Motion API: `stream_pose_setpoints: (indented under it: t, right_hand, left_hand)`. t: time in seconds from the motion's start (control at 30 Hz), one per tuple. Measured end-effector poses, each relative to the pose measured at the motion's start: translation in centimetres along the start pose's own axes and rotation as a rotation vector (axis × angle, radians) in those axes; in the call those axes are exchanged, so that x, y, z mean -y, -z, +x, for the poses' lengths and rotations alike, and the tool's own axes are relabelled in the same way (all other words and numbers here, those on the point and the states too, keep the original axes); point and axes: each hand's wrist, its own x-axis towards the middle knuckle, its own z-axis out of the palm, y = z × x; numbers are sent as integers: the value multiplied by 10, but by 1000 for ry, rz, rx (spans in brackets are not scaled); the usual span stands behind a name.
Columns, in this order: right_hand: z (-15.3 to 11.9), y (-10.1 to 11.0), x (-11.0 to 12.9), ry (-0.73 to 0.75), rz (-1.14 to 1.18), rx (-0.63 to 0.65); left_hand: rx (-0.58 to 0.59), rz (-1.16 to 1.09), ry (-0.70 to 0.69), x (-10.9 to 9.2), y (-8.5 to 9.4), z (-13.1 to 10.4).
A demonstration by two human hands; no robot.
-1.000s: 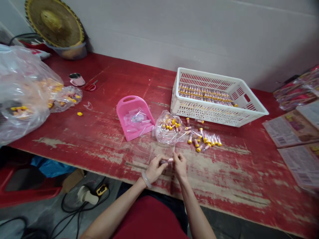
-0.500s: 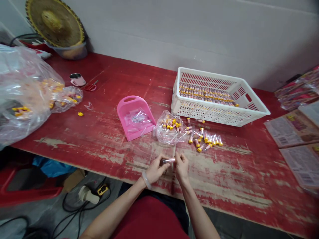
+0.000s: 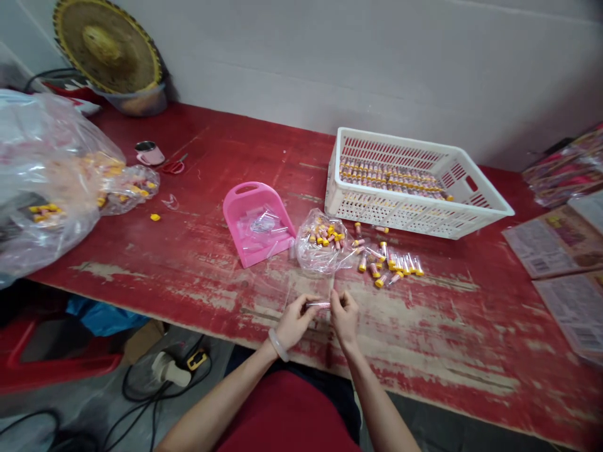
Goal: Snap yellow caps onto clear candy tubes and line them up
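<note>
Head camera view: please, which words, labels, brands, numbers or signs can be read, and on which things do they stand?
No text can be read.
Pink packs at the right: small print and what look like barcodes, too blurred.
Held tube: too small to tell.

The single head view looks forward and down from above the red shirt (image 3: 287, 417) at the worktop's (image 3: 202, 207) near edge, fairly close to the fingers (image 3: 303, 301), taking in the wall (image 3: 292, 75) beyond the far edge.
</note>
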Motion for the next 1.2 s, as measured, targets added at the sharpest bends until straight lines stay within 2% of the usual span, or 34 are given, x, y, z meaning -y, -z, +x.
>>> stream_pose_setpoints:
  t: [0.07, 0.13, 0.3, 0.4, 0.5, 0.57, 0.63, 0.7, 0.8, 0.87, 0.97, 1.03, 1.2]
  right_hand:
    - [1, -1, -6, -70, 59, 16]
    - [1, 0, -9, -96, 80, 19]
    - [-4, -4, -9, -54, 18, -22]
    - [-5, -12, -6, -62, 13, 7]
    - [-6, -21, -4, -92, 44, 49]
    - [-6, -23, -5, -103, 49, 60]
    - [-5, -21, -9, -96, 23, 44]
    - [-4, -16, -17, -88, -17, 2]
    - [-4, -6, -31, -105, -59, -39]
    - [-7, -1, -39, -115, -75, -35]
    - [-11, 3, -46, -119, -105, -38]
    - [-13, 4, -48, -124, -121, -40]
    - [-12, 2, -51, -117, -124, -42]
  left_hand:
    - [7, 120, -95, -4, 1, -2]
    - [12, 122, -90, -4, 2, -3]
    - [-28, -278, 234, 6, -3, 4]
    - [-100, -486, 311, 6, -3, 9]
    - [-92, -588, 347, 3, 2, 15]
    - [-144, -464, 295, 4, 7, 20]
    - [-247, -198, 152, 9, 13, 27]
    - [-295, 111, -8, 17, 18, 34]
    - [-201, 448, -103, 31, 23, 43]
    - [-158, 552, -122, 36, 23, 47]
    - [-184, 596, -140, 39, 22, 50]
    - [-194, 539, -105, 38, 20, 52]
    - [-160, 75, 94, 35, 20, 55]
